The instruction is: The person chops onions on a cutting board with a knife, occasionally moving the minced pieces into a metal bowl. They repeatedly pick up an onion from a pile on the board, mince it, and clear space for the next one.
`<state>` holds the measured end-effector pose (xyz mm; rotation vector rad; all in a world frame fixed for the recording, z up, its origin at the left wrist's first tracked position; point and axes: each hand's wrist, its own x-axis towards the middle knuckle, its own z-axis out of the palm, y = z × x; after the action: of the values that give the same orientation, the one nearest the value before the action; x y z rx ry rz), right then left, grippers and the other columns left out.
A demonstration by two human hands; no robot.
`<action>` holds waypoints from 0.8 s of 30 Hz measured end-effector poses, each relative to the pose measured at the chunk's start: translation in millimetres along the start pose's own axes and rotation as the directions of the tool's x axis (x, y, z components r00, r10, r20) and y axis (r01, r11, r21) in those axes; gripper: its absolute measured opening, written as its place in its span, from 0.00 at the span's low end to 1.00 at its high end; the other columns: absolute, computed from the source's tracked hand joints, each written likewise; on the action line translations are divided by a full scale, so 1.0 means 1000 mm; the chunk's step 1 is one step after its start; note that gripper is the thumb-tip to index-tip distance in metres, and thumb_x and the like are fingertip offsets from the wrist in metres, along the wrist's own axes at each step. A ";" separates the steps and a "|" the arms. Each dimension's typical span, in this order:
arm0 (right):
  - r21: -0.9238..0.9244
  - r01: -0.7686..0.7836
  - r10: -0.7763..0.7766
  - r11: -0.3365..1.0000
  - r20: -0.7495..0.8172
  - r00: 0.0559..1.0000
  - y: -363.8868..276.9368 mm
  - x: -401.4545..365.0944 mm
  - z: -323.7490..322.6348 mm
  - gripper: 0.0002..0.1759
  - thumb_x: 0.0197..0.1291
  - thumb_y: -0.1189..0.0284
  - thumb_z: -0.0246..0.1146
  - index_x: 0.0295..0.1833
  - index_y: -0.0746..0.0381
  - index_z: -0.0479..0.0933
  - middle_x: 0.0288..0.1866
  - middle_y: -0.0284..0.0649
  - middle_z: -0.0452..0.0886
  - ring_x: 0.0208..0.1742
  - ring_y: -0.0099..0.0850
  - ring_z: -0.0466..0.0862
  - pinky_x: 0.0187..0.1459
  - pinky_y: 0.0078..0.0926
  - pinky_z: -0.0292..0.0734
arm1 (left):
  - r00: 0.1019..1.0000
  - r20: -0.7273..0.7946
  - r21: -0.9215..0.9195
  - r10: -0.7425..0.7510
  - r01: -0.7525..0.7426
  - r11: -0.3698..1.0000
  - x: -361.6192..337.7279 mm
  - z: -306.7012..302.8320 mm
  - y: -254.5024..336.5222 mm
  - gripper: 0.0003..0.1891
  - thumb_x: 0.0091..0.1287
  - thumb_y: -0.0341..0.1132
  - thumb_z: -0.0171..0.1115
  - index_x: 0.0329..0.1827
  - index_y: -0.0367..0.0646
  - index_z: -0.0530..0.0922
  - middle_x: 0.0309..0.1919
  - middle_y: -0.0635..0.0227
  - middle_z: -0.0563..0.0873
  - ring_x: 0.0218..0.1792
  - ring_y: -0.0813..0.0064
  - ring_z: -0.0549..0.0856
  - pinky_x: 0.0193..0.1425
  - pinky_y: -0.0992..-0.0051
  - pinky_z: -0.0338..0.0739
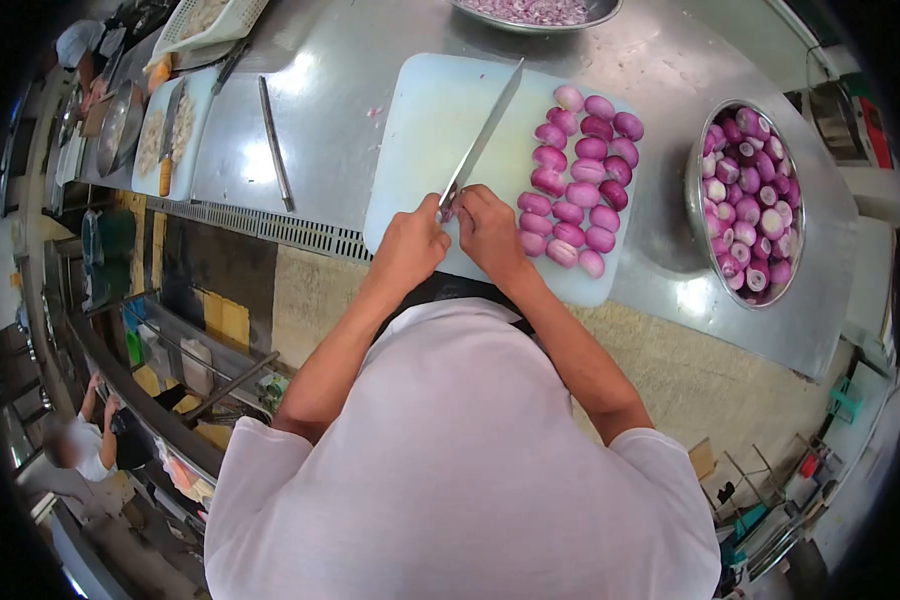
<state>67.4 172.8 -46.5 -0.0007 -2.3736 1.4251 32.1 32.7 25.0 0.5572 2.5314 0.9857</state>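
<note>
A long kitchen knife (488, 132) points away from me over the white cutting board (420, 130), its blade tilted to the right. My left hand (410, 242) is closed around the handle end of it. Close beside it, my right hand (488, 232) is curled with its fingers pinched near the heel of the blade. A small pinkish bit shows between the hands, mostly hidden by the fingers. Peeled purple onion halves (570, 190) lie in rows on the right part of the board, right of my right hand.
A metal bowl (692, 190) of peeled onions stands at the right. Another bowl (530, 27) holds chopped onion at the back. Left lie a sharpening steel (275, 143) and a second board (202, 110) with a knife (167, 155). Another person (90, 450) is at lower left.
</note>
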 end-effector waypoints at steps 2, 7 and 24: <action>0.009 0.012 -0.012 1.000 -0.006 1.000 0.000 -0.001 -0.003 0.05 0.55 0.85 0.60 0.37 0.68 0.77 0.36 0.51 0.79 0.39 0.53 0.82 0.40 0.45 0.79 | 0.997 0.036 -0.049 -0.066 0.067 0.997 -0.003 -0.014 0.008 0.13 0.59 0.27 0.61 0.46 0.32 0.72 0.17 0.54 0.75 0.19 0.57 0.78 0.26 0.61 0.70; 0.021 -0.165 0.165 0.986 0.025 0.986 -0.017 0.005 -0.003 0.07 0.54 0.81 0.64 0.40 0.67 0.79 0.42 0.53 0.78 0.43 0.53 0.81 0.43 0.47 0.79 | 0.997 -0.057 -0.048 -0.061 0.058 0.997 -0.012 -0.046 0.007 0.15 0.60 0.26 0.61 0.51 0.35 0.76 0.15 0.68 0.71 0.16 0.80 0.74 0.22 0.69 0.68; -0.720 -0.044 -0.003 0.692 -0.064 0.998 0.089 0.146 -0.072 0.12 0.55 0.76 0.62 0.44 0.60 0.87 0.44 0.49 0.83 0.51 0.50 0.79 0.54 0.45 0.76 | 0.951 -0.035 -0.231 -0.309 0.293 0.928 -0.005 -0.029 -0.037 0.14 0.61 0.23 0.56 0.51 0.36 0.72 0.17 0.65 0.73 0.15 0.74 0.73 0.18 0.69 0.68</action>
<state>-62.4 305.6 -46.9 -0.2744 -2.7187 0.3842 14.1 -10.5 20.1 0.0646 2.4241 1.1657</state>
